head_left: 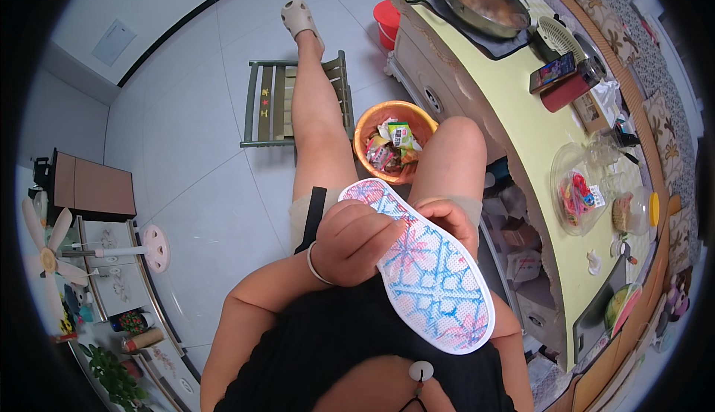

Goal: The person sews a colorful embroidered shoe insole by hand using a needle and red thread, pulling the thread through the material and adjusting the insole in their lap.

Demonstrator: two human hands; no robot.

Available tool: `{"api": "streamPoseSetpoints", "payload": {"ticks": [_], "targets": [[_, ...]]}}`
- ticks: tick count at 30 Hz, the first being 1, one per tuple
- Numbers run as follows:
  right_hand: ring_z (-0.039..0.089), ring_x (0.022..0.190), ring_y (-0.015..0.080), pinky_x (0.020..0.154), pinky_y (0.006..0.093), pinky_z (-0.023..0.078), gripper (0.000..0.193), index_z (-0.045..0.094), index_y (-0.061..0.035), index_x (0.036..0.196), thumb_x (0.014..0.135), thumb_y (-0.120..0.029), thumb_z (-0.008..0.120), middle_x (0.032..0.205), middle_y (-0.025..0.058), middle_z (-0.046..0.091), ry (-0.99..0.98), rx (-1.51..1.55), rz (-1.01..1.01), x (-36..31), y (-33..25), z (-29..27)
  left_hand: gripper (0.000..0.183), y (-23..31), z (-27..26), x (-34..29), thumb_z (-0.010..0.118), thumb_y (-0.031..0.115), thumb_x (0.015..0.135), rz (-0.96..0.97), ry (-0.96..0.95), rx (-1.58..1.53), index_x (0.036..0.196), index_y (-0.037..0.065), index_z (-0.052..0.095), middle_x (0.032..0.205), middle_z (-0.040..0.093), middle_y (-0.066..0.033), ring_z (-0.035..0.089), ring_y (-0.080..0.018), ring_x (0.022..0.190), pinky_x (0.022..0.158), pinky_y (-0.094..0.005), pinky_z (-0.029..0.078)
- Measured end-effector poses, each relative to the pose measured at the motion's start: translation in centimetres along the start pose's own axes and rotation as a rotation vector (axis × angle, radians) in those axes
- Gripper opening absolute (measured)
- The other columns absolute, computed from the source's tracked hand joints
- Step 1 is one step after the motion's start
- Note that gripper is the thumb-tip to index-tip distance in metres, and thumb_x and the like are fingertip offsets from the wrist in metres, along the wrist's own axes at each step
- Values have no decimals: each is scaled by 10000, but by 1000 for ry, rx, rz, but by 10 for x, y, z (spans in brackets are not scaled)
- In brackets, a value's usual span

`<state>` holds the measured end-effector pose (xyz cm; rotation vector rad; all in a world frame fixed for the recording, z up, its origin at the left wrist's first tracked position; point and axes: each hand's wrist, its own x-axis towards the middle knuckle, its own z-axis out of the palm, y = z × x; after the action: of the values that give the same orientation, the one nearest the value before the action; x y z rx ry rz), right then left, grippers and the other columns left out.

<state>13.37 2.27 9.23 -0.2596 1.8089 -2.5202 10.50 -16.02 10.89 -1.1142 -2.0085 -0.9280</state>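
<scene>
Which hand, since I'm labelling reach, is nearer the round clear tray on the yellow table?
Right. The right hand, at the insole's right edge, lies left of the tray; the left hand, over the insole's left side, is farther left.

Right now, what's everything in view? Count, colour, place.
Insole: one, white, pink and blue, lower centre
Bin: one, orange, centre
Wrappers: several, mixed colours, in the bin
Stool: one, dark green, upper centre
Bucket: one, red, top centre
Table: one, pale yellow top, right
Lidded pan: one, silver, table's far end
Basket: one, pale green, near the pan
Phone: one, dark, on the table
Container: one, clear, on the table
Jar: one, clear, yellow lid, beside the container
Fan: one, pale, far left
Plant: one, green, lower left
Shoe: one, beige, top
Left hand: one, bare, on the insole
Right hand: one, bare, insole's right edge
Legs: two, bare, centre
</scene>
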Motion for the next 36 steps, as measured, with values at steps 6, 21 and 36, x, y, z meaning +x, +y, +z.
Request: {"api": "streamPoseSetpoints", "payload": {"ticks": [6,21,36], "targets": [[570,960,130,867,258,443,156,570,35,1039,912,-30,508,1002,75,597,-2,-29,148,9,-19,-10,325,-3,-8,5,664,125,615,56,-72,26,925,28,644,871,589,-47,544,-196,722,628,-322,439],[560,816,147,721,252,442,136,640,-1,952,820,-14,611,870,79,583,-339,-474,33,30,-51,-20,271,-4,-5,1,693,127,590,60,-147,-49,848,68,633,919,616,-21,532,-201,781,667,-353,426],[497,660,160,632,272,411,64,575,-18,780,775,-44,633,684,39,527,-416,-544,9,44,-44,-19,261,-7,-5,3,693,115,591,75,-191,-72,840,75,629,936,618,-11,529,-199,798,659,-347,434]]}}
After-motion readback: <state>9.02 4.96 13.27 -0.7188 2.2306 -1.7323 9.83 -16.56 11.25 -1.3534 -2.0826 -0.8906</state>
